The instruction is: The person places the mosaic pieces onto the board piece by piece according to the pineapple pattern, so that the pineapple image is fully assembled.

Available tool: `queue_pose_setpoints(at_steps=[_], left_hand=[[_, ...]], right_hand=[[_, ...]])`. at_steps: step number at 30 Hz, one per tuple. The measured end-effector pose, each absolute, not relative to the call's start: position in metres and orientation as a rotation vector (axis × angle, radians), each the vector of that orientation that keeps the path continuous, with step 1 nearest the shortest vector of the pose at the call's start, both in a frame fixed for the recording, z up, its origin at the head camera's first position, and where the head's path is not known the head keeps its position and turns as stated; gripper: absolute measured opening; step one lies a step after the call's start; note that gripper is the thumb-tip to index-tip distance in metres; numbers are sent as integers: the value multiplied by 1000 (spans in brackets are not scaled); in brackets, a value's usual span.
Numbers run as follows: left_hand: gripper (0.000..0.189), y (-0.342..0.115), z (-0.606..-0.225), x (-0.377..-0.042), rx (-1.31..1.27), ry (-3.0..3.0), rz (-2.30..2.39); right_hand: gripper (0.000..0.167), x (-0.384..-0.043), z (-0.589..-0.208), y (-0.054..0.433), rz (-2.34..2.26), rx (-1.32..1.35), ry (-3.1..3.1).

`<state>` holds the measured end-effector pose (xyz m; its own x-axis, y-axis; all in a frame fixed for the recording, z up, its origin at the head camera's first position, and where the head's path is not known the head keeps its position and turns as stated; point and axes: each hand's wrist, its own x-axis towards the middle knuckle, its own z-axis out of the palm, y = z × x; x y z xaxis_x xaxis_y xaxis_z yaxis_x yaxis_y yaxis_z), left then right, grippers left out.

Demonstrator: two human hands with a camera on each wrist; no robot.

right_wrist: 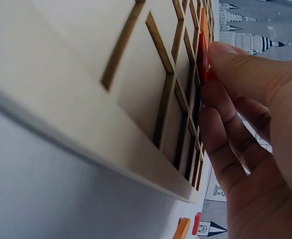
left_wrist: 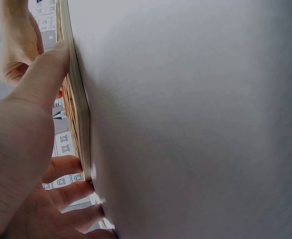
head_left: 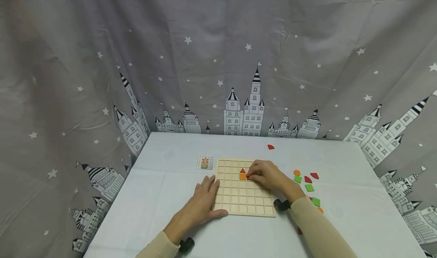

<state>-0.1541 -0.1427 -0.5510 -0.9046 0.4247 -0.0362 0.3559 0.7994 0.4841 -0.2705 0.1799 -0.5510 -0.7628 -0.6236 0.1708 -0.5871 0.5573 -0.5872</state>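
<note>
A wooden grid board (head_left: 239,201) lies on the white table. My left hand (head_left: 201,201) steadies its near left corner, fingers extended along the left edge and thumb by the front edge. Set in the grid are a red triangle (head_left: 242,171) and, just below it, an orange square (head_left: 242,176). My right hand (head_left: 268,174) pinches a small red piece (right_wrist: 202,59) between thumb and fingertips, right beside the orange square. The fingers cover much of that piece, so its full shape cannot be told.
A small picture card (head_left: 204,162) lies left of the board's far corner. Right of the board are scattered loose pieces, among them a green one (head_left: 309,187), an orange disc (head_left: 297,172) and a red one (head_left: 314,175). Another red piece (head_left: 271,147) lies farther back. A grey curtain (head_left: 205,60) hangs behind.
</note>
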Motion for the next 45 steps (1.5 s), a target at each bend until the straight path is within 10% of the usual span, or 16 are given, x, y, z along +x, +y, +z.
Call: queue_pose_setpoints(at_steps=[33,45], left_hand=[[115,-144,-555,-153,634,2867,703],[115,-144,-555,-152,635,2870,697]], right_hand=[[61,-323,-560,232,-885,-524,2965],[43,-320,-557,223,-965,-472,2985]])
